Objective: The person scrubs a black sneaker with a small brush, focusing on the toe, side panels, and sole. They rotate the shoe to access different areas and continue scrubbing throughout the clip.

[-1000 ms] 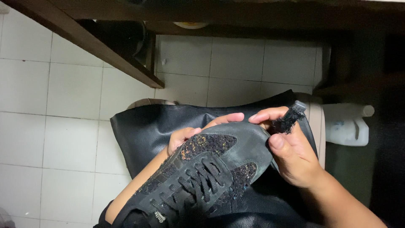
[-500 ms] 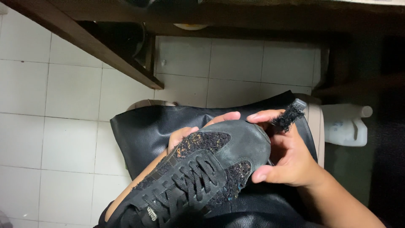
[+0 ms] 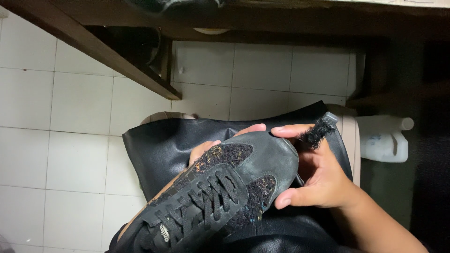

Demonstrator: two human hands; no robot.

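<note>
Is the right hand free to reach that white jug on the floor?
Probably not right away. The right hand cups the shoe's toe and holds a small black brush; the jug sits beyond the lap with nothing between.

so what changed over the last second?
Right hand shifted: thumb dropped from above the toe to the side of the black shoe; the shoe tipped slightly left. Brush remains between the right fingers. Left hand keeps cradling the shoe; apron and white jug unchanged.
</note>
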